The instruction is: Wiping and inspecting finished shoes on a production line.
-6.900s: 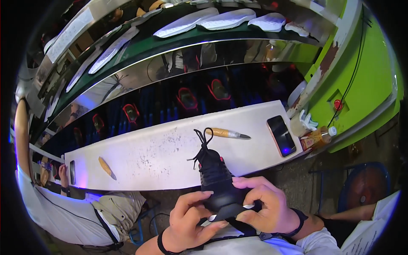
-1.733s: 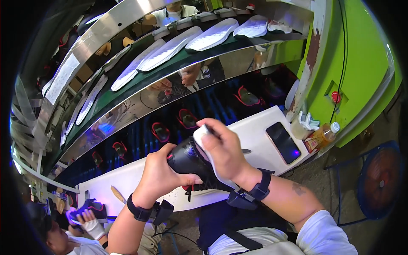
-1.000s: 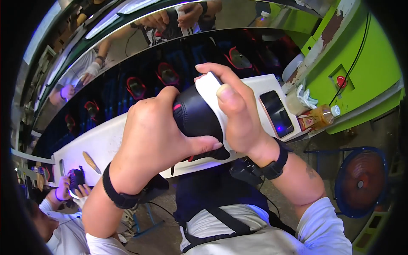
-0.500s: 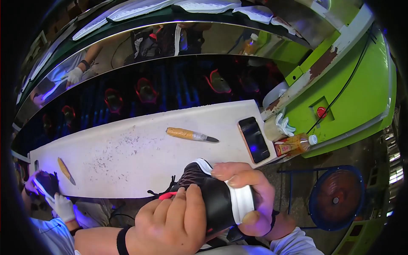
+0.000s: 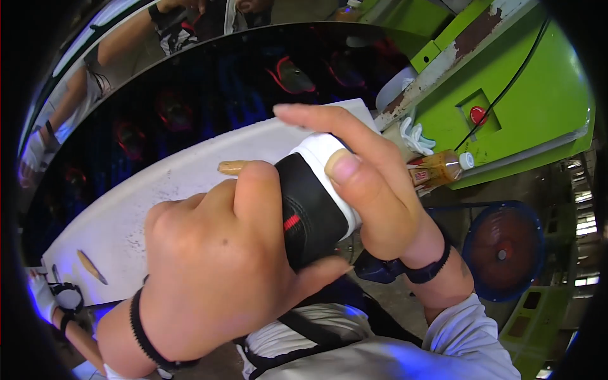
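Both hands grip the black shoe (image 5: 310, 212), now raised closer than before: left hand (image 5: 215, 266) wraps its body, right hand (image 5: 367, 183) pinches the white sole (image 5: 329, 174) above the white table (image 5: 158, 196).

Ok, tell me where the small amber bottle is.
In the head view the amber bottle lies on its side at right, beyond the right hand, against the green machine beside a white glove.

The shoe (image 5: 310, 212) sits between the left hand (image 5: 215, 272) and the right hand (image 5: 373, 190), above the workbench (image 5: 152, 202). A wooden-handled tool (image 5: 231, 167) lies on the workbench behind the left hand. A bottle (image 5: 440, 168) lies right of the right hand.
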A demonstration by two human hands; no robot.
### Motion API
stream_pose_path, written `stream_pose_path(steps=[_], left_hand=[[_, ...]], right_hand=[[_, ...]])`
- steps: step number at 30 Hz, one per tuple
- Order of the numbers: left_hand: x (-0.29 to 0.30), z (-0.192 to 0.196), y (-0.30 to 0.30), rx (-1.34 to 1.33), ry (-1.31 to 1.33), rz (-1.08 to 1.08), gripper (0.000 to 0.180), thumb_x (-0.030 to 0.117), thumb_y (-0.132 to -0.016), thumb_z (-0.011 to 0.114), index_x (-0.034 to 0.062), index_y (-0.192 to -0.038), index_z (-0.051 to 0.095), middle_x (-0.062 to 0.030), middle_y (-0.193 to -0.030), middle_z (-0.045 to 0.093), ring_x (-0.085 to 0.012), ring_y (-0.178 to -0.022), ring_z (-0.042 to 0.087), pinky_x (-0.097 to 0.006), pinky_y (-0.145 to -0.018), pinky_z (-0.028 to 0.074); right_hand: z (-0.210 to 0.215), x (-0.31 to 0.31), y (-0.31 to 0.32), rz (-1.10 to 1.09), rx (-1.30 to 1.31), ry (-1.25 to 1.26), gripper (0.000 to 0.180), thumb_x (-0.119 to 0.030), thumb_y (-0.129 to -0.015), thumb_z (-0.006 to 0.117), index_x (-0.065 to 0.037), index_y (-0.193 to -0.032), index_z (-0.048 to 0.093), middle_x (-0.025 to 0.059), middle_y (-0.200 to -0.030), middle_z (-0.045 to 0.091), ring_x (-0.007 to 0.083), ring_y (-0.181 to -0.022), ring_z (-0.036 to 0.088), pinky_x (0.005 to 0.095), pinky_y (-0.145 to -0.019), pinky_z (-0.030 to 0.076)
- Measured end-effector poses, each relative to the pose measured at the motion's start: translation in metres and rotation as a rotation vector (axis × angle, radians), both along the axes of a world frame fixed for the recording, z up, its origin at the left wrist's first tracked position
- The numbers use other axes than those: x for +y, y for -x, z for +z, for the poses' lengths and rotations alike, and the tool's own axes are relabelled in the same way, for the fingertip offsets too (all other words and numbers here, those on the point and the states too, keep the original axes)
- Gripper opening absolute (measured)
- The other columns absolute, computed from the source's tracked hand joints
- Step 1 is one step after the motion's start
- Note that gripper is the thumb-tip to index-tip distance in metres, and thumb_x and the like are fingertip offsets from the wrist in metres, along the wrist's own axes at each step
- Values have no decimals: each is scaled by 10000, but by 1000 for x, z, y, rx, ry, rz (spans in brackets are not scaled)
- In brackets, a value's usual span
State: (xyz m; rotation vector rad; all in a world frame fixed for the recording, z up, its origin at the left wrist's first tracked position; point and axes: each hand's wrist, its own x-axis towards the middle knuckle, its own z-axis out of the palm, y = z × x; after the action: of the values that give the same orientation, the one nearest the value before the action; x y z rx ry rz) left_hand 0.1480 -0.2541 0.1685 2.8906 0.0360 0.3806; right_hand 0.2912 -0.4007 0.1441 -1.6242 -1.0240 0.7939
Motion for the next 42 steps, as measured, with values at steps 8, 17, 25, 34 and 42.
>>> stream_pose_path(steps=[8,17,25,34,42], left_hand=[[46,-54,58,-469,548,-308,658,677,-884,619,40,-1042,671,-214,-1019,698,-339,-861,685,-456,-799,559],[19,-39,162,-10,447,288,1072,570,-562,936,61,-1411,524,-382,-1502,314,-506,-1433,330,-522,-1135,328],[48,-36,166,10,452,190,736,413,-594,885,66,-1194,638,-214,-1367,546,-472,-1424,355,-513,-1129,334],[75,-64,166,-233,664,244,796,513,-581,827,31,-1168,590,-329,-1480,354,-408,-1337,458,-472,-1123,324],[73,-38,117,-47,1094,144,995,555,-600,884,47,-1379,532,-202,-1557,311,-319,-1421,370,-423,-1169,265]], right_hand=[[-64,-9,68,125,-340,-684,978,-610,-753,787,35,-1418,475,248,-1363,528,383,-1230,554,459,-1017,448],[-111,36,112,-91,-481,-268,945,-444,-579,900,-71,-1382,570,208,-1233,575,399,-1043,621,473,-897,500],[-131,26,80,129,-378,-236,978,-698,-750,726,-3,-1410,530,238,-1318,588,406,-1174,597,474,-1023,445],[-173,41,73,45,100,-425,731,-544,-870,670,-15,-1363,565,208,-1191,673,378,-1088,651,438,-985,472],[-159,15,67,-73,-263,-313,848,-230,-624,938,-12,-1360,577,209,-1195,686,342,-1064,698,405,-951,542]])
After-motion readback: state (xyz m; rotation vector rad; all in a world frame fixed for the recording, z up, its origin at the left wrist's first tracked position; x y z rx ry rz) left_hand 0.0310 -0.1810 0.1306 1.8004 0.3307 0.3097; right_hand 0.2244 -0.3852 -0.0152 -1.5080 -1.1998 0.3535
